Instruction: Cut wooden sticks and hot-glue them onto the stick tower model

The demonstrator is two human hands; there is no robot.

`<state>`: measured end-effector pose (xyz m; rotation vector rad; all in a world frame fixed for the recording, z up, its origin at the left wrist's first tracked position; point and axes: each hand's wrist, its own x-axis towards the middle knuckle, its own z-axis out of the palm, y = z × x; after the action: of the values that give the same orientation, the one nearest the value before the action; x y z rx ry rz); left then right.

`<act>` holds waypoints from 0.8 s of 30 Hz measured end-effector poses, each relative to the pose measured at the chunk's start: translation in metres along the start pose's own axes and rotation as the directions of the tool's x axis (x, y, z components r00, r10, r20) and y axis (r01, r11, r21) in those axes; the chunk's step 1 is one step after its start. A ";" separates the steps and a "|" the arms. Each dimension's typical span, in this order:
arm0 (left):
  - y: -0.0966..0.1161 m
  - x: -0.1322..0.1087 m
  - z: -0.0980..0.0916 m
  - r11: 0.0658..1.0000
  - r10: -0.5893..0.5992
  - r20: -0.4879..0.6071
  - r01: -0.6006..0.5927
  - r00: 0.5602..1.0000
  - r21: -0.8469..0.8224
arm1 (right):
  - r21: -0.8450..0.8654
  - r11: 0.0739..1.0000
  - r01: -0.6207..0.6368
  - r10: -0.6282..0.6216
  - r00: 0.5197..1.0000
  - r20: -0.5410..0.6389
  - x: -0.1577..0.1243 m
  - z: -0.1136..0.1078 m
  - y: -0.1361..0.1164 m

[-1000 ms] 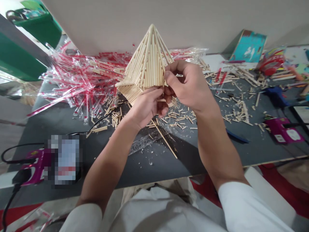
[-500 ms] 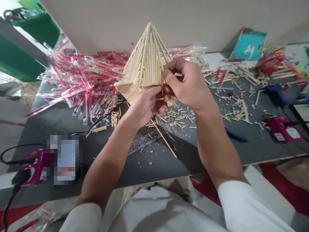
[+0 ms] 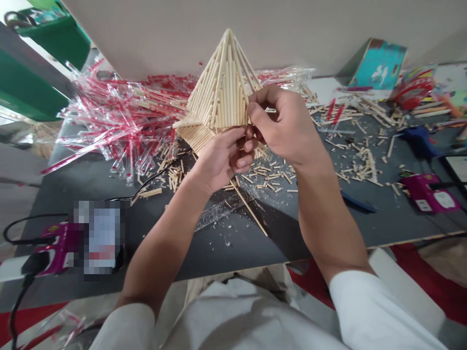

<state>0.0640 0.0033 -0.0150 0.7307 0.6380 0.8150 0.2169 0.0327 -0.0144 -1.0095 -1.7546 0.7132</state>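
Note:
A pyramid model of pale wooden sticks stands point-up in front of me, with a flared layer of sticks at its lower left. My left hand grips its lower edge from below. My right hand pinches the model's right side between thumb and fingers, close to my left hand. The fingers hide the model's lower middle, and its underside does not show.
A large heap of sticks in red-printed plastic wrappers lies left of the model on a dark table. Cut stick pieces are scattered about. A clear ruler, long stick, blue glue gun and magenta device lie there.
The model has risen slightly and turned a little. My hands have drawn closer together at its lower edge, and my right hand has shifted its grip lower on the model.

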 end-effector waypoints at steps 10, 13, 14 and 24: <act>-0.012 0.004 0.010 0.993 0.094 -0.133 -0.103 0.987 -0.063 | 0.017 1.000 -0.017 0.019 0.990 -0.137 -0.008 -0.007 -0.014; -0.016 0.003 0.014 0.993 0.096 -0.206 -0.108 0.974 -0.049 | 0.015 0.998 -0.056 0.057 0.990 -0.132 -0.017 -0.019 -0.019; -0.017 0.003 0.014 0.993 0.095 -0.218 -0.106 0.971 -0.042 | 0.006 0.997 -0.072 0.072 0.988 -0.136 -0.022 -0.023 -0.019; -0.059 -0.032 -0.003 0.887 0.139 -0.010 -0.120 0.990 0.445 | 0.173 0.963 -0.206 0.189 0.976 0.110 -0.111 -0.025 0.012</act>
<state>0.0686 -0.0502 -0.0561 1.1865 0.8332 0.8160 0.2668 -0.0574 -0.0639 -1.0475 -1.6448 1.0441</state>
